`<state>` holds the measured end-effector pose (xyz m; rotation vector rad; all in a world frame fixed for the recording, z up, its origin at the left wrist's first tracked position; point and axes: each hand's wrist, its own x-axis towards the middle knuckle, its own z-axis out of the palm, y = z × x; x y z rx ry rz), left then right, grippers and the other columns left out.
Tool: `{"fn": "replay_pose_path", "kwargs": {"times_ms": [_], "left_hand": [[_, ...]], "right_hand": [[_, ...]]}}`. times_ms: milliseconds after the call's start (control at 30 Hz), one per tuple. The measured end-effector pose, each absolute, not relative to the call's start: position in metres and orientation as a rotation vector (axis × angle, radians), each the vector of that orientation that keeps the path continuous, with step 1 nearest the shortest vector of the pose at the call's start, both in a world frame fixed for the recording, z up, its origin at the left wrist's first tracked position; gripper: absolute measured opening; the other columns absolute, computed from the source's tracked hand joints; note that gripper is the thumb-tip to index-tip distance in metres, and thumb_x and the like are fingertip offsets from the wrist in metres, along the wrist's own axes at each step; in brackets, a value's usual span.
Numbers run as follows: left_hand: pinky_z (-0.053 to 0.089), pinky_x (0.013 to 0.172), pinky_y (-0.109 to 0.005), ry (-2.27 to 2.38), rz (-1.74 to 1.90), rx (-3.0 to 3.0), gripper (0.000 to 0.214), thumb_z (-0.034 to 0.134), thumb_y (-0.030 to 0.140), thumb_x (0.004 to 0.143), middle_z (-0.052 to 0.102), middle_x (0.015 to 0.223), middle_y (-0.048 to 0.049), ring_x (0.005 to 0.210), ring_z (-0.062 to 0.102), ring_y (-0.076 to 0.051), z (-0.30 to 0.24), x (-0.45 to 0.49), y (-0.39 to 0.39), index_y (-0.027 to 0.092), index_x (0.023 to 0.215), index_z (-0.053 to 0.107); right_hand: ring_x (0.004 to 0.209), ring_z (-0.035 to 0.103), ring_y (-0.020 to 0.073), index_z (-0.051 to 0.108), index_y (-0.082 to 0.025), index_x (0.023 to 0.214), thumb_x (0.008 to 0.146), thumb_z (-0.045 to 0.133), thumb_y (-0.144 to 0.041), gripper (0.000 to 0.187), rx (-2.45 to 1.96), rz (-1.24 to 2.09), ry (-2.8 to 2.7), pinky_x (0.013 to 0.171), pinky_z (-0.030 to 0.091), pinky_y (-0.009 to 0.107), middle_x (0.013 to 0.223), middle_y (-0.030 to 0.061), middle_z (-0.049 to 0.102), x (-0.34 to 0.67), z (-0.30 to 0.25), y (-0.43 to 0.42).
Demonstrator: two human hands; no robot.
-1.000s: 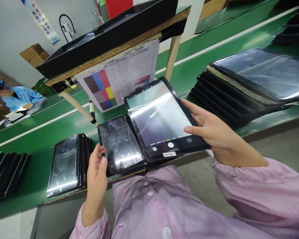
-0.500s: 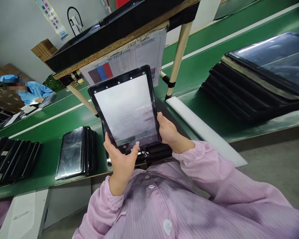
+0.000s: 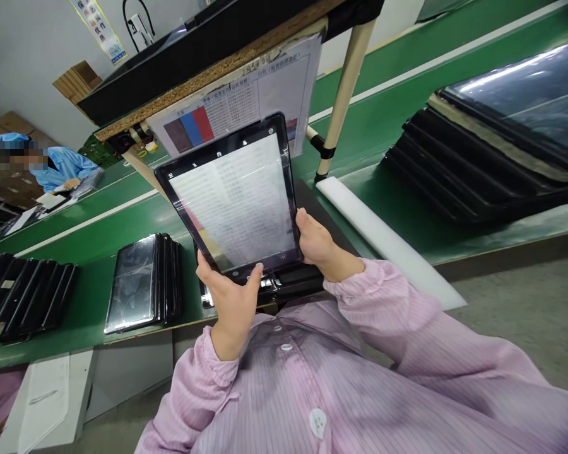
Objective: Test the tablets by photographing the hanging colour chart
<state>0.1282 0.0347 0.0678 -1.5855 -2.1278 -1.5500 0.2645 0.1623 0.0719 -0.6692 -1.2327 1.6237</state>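
Between my two hands I hold a black-framed tablet (image 3: 234,202), tilted, its lit screen showing a camera picture of a printed sheet. My left hand (image 3: 230,299) grips the lower left corner, with the thumb on the bottom edge of the front near the shutter button. Closed round the lower right edge is my right hand (image 3: 317,243); its fingers behind the tablet are hidden. Facing the tablet's back, a printed chart (image 3: 236,101) with colour blocks and rows of text hangs under a shelf. Below the tablet lie dark items, partly covered by it.
Stacked tablets (image 3: 144,284) stand on the green bench (image 3: 92,252) at left, with another row (image 3: 26,296) farther left. A large stack of black trays (image 3: 483,157) fills the right. A white foam strip (image 3: 388,243) lies nearby. A shelf post (image 3: 348,94) rises ahead. Another person (image 3: 64,167) sits far left.
The tablet's screen has gone from a pale blur to rows of text with some colour at its left edge. My left thumb has shifted slightly, and the tablet has moved a little up and left.
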Motion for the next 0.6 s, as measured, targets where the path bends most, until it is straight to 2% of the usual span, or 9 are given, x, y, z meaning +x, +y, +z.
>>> {"fn": "replay_pose_path", "kwargs": {"times_ms": [200,367,467,533,600], "left_hand": [[0.029,0.121,-0.058,-2.159,-1.535,-1.568,0.121,0.088,0.045,0.070,0.025,0.154,-0.0249,0.149,0.030,-0.039,0.067,0.131,0.033,0.020,0.156,0.008],[0.027,0.122,-0.058,-2.134,-1.566,-1.565,0.119,0.086,0.050,0.072,0.025,0.154,-0.0261,0.150,0.028,-0.038,0.065,0.132,0.031,0.017,0.157,0.010],[0.031,0.121,-0.053,-2.036,-1.742,-1.656,0.093,0.073,0.050,0.086,0.030,0.155,-0.0243,0.148,0.035,-0.034,0.066,0.123,0.028,0.018,0.155,0.019],[0.038,0.117,-0.047,-1.946,-1.999,-1.627,0.064,0.059,0.051,0.096,0.044,0.149,-0.0193,0.139,0.047,-0.028,0.069,0.113,0.027,0.020,0.147,0.037],[0.046,0.110,-0.042,-1.911,-2.381,-1.467,0.047,0.052,0.054,0.099,0.057,0.139,-0.0126,0.127,0.059,-0.023,0.074,0.103,0.027,0.025,0.136,0.051]], "right_hand": [[0.122,0.066,0.0322,0.072,-0.024,0.112,0.068,0.050,-0.096,0.087,-0.665,1.663,-1.220,0.091,0.061,0.048,0.115,0.0087,0.075,0.264,0.072,0.162],[0.121,0.066,0.0315,0.074,-0.024,0.110,0.068,0.052,-0.094,0.084,-0.644,1.647,-1.212,0.091,0.061,0.047,0.114,0.0082,0.075,0.264,0.070,0.163],[0.122,0.065,0.0309,0.074,-0.024,0.111,0.071,0.052,-0.093,0.082,-0.633,1.629,-1.209,0.094,0.060,0.046,0.113,0.0076,0.075,0.267,0.072,0.160],[0.126,0.063,0.0304,0.073,-0.024,0.115,0.074,0.052,-0.091,0.080,-0.632,1.621,-1.213,0.100,0.058,0.047,0.117,0.0073,0.074,0.271,0.077,0.153],[0.133,0.058,0.0290,0.070,-0.025,0.126,0.082,0.050,-0.086,0.078,-0.594,1.601,-1.248,0.110,0.052,0.047,0.127,0.0064,0.071,0.276,0.085,0.144]]}}
